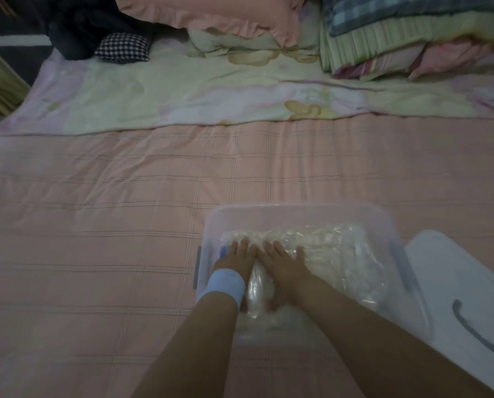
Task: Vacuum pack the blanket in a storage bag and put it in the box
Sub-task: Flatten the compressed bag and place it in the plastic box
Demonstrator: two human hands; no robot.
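A clear plastic box (297, 211) stands on the pink checked bed sheet at the lower middle. Inside it lies the vacuum-packed blanket (340, 254), white and crinkled in its clear storage bag. Both my hands are down inside the box at its left end. My left hand (237, 255), with a light blue wristband, presses flat on the bag. Beside it, my right hand (283, 261) also presses on the bag with fingers spread. The bag's near left part bulges up between my wrists.
The box's white lid (455, 282) with a grey handle lies to the right of the box. A pale floral quilt (182, 99) is spread across the far bed. Pillows (211, 15) and folded bedding (398, 38) are stacked behind it. Dark clothes lie at the far left.
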